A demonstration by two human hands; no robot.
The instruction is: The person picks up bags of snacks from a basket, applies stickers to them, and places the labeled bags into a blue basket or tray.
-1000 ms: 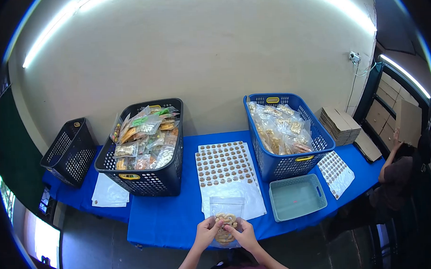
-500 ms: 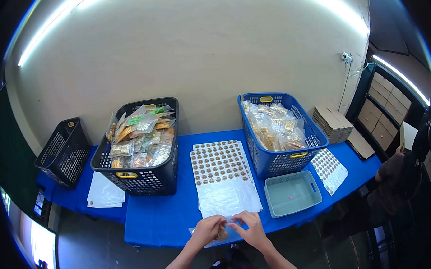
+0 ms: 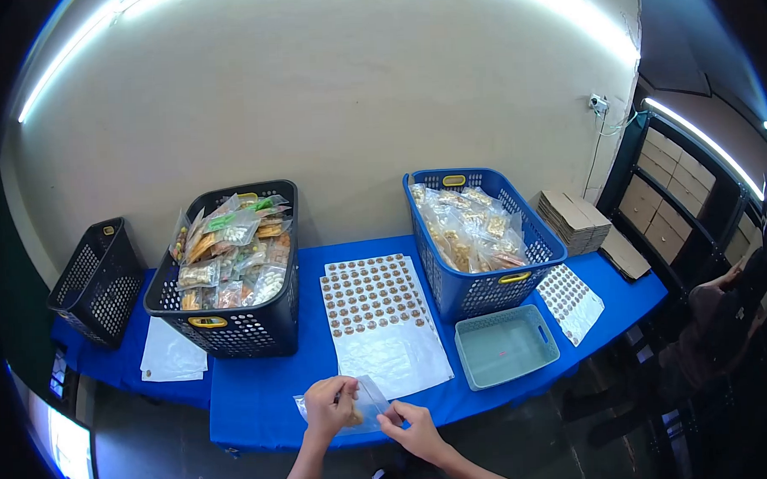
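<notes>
A clear plastic bag (image 3: 370, 398) with something yellowish in its lower part lies at the table's front edge, between my hands. My left hand (image 3: 328, 408) is closed over the bag's left part, its fingers curled; whether a small thing is also in the fingertips cannot be made out. With thumb and fingers together, my right hand (image 3: 415, 430) pinches the bag's right edge. Just beyond the hands lie sticker sheets (image 3: 392, 353), with round brown stickers on the far half and bare white backing on the near half.
A black basket (image 3: 260, 332) of filled packets stands left, a blue basket (image 3: 478, 291) of bagged snacks right. Nearby are a green tray (image 3: 506, 353), another sticker sheet (image 3: 572, 305), flat cardboard (image 3: 573, 220), white sheets (image 3: 174, 348) and a smaller black basket (image 3: 106, 287). A person (image 3: 700, 347) stands at right.
My hands have moved apart, the left one going left, and more of the plastic bag shows between them. The whole view has shifted slightly.
</notes>
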